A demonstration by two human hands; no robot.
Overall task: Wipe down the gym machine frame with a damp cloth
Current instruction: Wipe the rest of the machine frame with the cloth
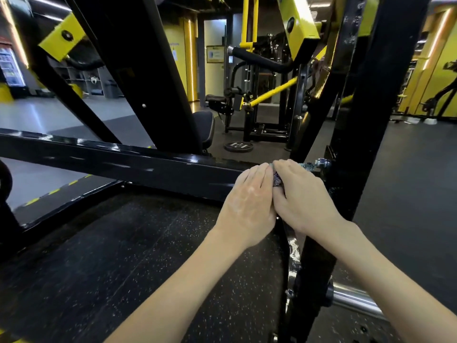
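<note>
Cloth [277, 179] gripped between left hand [247, 205] and right hand [303, 195].

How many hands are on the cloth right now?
2. The left hand and right hand sit side by side, both gripping the bunched blue-and-white patterned cloth on the glossy black horizontal frame bar, beside the black upright post. The cloth is mostly hidden.

Dark speckled rubber floor [123, 256], yellow wall [181, 78], vertical strip light [190, 58]
</note>
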